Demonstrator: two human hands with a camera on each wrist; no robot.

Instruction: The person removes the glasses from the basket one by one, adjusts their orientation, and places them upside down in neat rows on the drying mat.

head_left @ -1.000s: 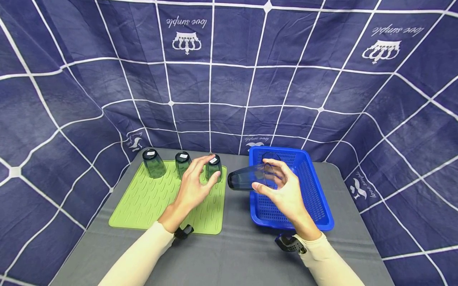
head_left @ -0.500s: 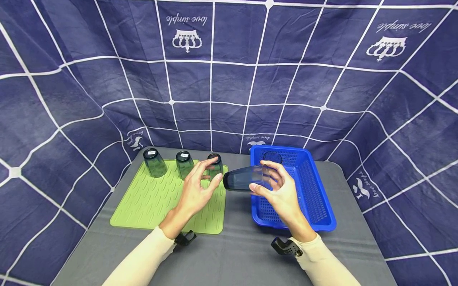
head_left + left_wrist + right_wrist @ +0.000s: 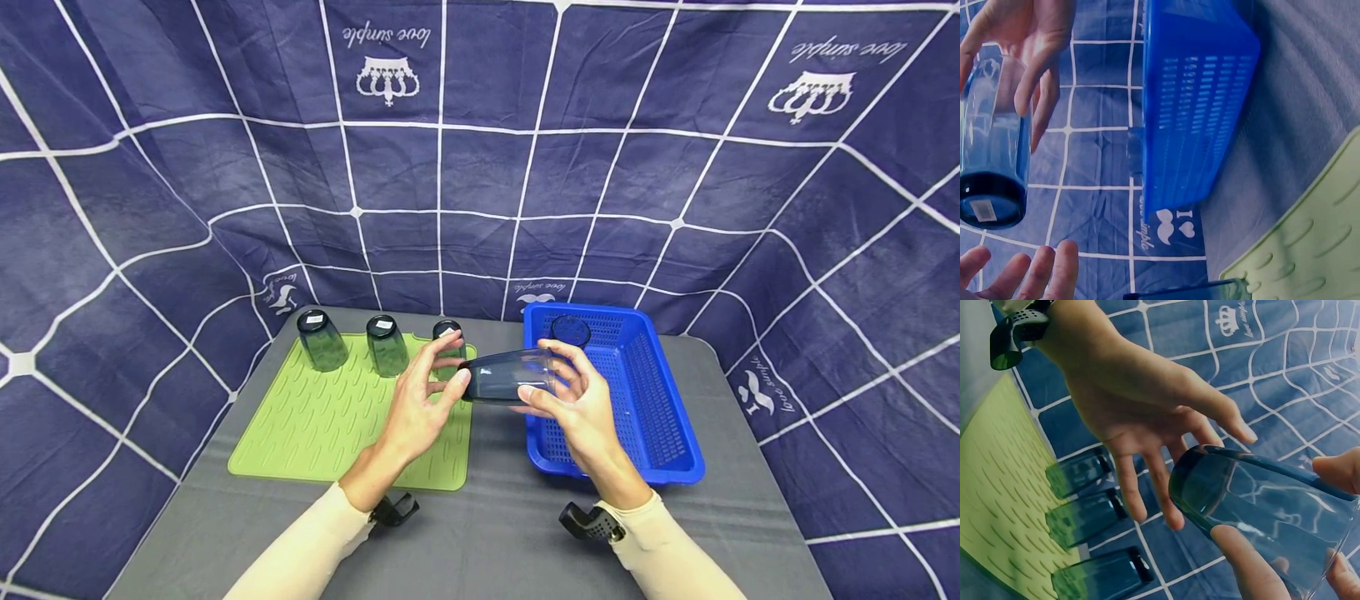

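Note:
My right hand (image 3: pixel 588 412) grips a bluish drinking glass (image 3: pixel 498 379) near its rim, thumb on the near side. The glass lies on its side in the air, its dark base toward the left. Beside that base is my left hand (image 3: pixel 416 408), fingers spread and reaching around it; in the left wrist view a gap shows between fingertips (image 3: pixel 1065 253) and base. A white label is stuck on the base. On the green mat (image 3: pixel 322 433) three similar glasses stand upside down in a row: left (image 3: pixel 322 343), middle (image 3: pixel 387 348), and right (image 3: pixel 448 343), partly hidden by my left fingers.
A blue perforated basket (image 3: pixel 660 392) stands on the grey table (image 3: pixel 510 533) at the right, with another glass (image 3: pixel 572 332) at its back left. Dark blue gridded cloth (image 3: pixel 480 175) walls in the back and sides. A black device (image 3: pixel 588 523) sits on my right wrist.
My right hand has carried the glass a little leftward, away from over the basket. My left hand has edged right, so its fingers now surround the glass's base.

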